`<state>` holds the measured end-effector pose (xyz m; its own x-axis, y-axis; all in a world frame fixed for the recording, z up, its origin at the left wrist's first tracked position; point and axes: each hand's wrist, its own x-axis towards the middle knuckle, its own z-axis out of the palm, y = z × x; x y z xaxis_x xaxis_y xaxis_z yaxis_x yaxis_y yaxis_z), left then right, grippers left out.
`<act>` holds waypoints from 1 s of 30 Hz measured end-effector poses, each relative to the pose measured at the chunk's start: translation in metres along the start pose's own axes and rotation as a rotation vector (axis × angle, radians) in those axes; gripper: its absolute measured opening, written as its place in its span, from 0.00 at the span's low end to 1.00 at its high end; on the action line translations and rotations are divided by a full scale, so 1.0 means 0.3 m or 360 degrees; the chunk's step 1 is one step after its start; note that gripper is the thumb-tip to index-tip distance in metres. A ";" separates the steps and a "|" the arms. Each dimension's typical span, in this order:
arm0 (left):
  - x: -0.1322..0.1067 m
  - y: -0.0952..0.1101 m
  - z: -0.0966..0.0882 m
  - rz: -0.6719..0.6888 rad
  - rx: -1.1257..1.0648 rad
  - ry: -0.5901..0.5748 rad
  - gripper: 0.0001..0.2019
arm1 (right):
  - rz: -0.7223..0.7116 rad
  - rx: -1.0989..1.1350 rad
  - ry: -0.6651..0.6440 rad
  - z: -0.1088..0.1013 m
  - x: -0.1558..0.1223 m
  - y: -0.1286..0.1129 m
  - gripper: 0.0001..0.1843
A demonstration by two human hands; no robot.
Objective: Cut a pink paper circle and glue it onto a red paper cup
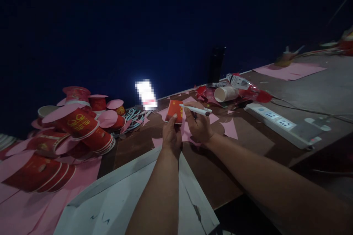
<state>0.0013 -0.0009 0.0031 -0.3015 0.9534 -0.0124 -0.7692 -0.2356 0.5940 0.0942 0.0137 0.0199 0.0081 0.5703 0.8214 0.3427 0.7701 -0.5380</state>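
My left hand [172, 134] is closed around a small red paper cup [174, 109] with yellow lettering, its thumb lying over the near side. The cup is tilted, above pink paper cut-outs on the brown table. In my right hand [199, 125] is a white marker pen [196, 109], held between the fingers. The pen's pale end points left, close to the cup's upper right side; whether it touches I cannot tell. Beneath both hands lies pink paper scrap [230, 127] with curved cut edges.
Red paper cups with pink discs [78, 121] are piled at left. A phone with a blurred bright screen [147, 93] stands behind. At right are a power strip [278, 123], nested paper cups [226, 94] and pink sheets [289, 71]. A white board [110, 198] lies in front.
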 end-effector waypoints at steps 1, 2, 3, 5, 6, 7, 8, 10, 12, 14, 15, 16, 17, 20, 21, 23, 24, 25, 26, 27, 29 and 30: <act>-0.001 0.001 0.000 -0.0002 -0.0005 0.0006 0.11 | 0.0005 0.0002 -0.0005 0.000 0.000 -0.001 0.08; -0.001 0.003 0.001 0.0002 -0.0005 0.0005 0.11 | 0.0010 0.0000 -0.0008 0.000 0.000 -0.002 0.08; -0.002 0.003 0.002 0.0009 -0.0001 0.0001 0.11 | 0.0014 -0.0005 -0.0006 0.001 -0.001 -0.003 0.08; -0.003 0.003 0.003 0.0022 0.0008 -0.0006 0.11 | 0.0015 -0.0018 -0.0005 0.001 -0.002 -0.004 0.08; -0.003 0.002 0.003 0.0022 0.0012 -0.0008 0.11 | 0.0014 -0.0023 -0.0011 0.001 -0.003 -0.005 0.08; -0.003 0.002 0.003 0.0021 0.0013 -0.0009 0.11 | 0.0013 -0.0026 -0.0017 0.001 -0.003 -0.006 0.08; -0.003 0.001 0.003 0.0018 0.0011 -0.0007 0.11 | 0.0012 -0.0029 -0.0025 0.000 -0.003 -0.007 0.08; -0.001 0.000 0.002 0.0006 -0.0001 0.0003 0.10 | 0.0008 -0.0033 -0.0035 -0.001 -0.001 -0.011 0.08; 0.001 0.002 0.001 -0.0012 -0.0018 -0.0001 0.10 | 0.0005 -0.0034 -0.0034 -0.003 0.000 -0.015 0.08; 0.002 0.007 0.002 -0.0035 -0.0042 0.0009 0.10 | 0.0009 -0.0027 -0.0035 -0.003 0.001 -0.018 0.08; 0.002 0.010 0.003 -0.0048 -0.0057 0.0025 0.10 | 0.0013 -0.0023 -0.0039 -0.003 0.001 -0.019 0.08; 0.001 0.014 0.005 -0.0062 -0.0075 0.0046 0.09 | 0.0020 -0.0019 -0.0044 -0.003 0.001 -0.020 0.09; 0.000 0.018 0.007 -0.0076 -0.0099 0.0070 0.09 | 0.0029 -0.0015 -0.0053 -0.003 0.001 -0.020 0.09; -0.003 0.030 0.010 -0.0122 -0.0171 0.0126 0.08 | 0.0041 0.0004 -0.0073 -0.002 0.000 -0.019 0.09; -0.003 0.032 0.010 -0.0135 -0.0191 0.0133 0.08 | 0.0042 0.0008 -0.0075 -0.003 0.000 -0.019 0.09; -0.002 0.035 0.007 -0.0147 -0.0228 0.0132 0.08 | 0.0042 0.0005 -0.0072 -0.003 0.000 -0.020 0.10; 0.000 0.035 0.004 -0.0144 -0.0245 0.0125 0.08 | 0.0046 0.0003 -0.0069 -0.003 0.000 -0.020 0.10; 0.003 0.034 0.001 -0.0137 -0.0258 0.0116 0.08 | 0.0050 0.0003 -0.0071 -0.003 0.000 -0.020 0.10; 0.005 0.034 -0.002 -0.0126 -0.0265 0.0107 0.08 | 0.0052 0.0004 -0.0072 -0.003 -0.001 -0.019 0.10; 0.008 0.033 -0.005 -0.0117 -0.0266 0.0101 0.09 | 0.0053 0.0006 -0.0073 -0.003 -0.001 -0.018 0.10; 0.010 0.031 -0.007 -0.0103 -0.0256 0.0094 0.09 | 0.0059 0.0011 -0.0079 -0.001 -0.003 -0.015 0.10; 0.010 0.031 -0.006 -0.0101 -0.0246 0.0094 0.09 | 0.0063 0.0012 -0.0084 -0.001 -0.004 -0.014 0.10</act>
<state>-0.0078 -0.0007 0.0072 -0.2789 0.9555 -0.0960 -0.8637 -0.2059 0.4600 0.0929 0.0097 0.0212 -0.0282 0.6147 0.7883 0.3358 0.7486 -0.5717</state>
